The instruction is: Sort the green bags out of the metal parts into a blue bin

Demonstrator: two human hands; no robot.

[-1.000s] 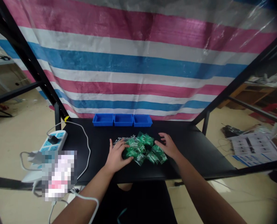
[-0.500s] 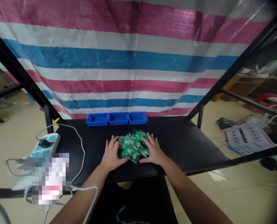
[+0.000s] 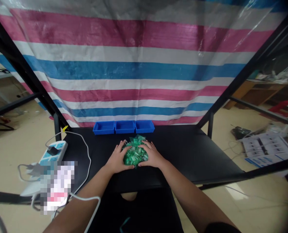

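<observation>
A heap of small, shiny green plastic packets (image 3: 135,154) lies on the black tabletop in front of me, with bits of silver and white showing among them. What the packets contain is too small to tell. My left hand (image 3: 118,158) curves round the heap's left side, thumb along the near edge. From the right, my right hand (image 3: 150,155) cups the same heap, its fingers over the far right part. The two thumbs nearly meet at the front. Three blue trays (image 3: 125,127) stand in a row behind the heap.
A power strip (image 3: 53,152) with plugs and white cables is at the table's left end, beside a pixelated object (image 3: 58,187). Black frame posts rise on both sides. A striped plastic sheet (image 3: 134,71) hangs behind the table (image 3: 190,155). Printed papers (image 3: 267,147) lie off to the right.
My hands have come closer together, and the heap between them is narrower and more compact. My right hand has moved left. The whole view has shifted slightly.
</observation>
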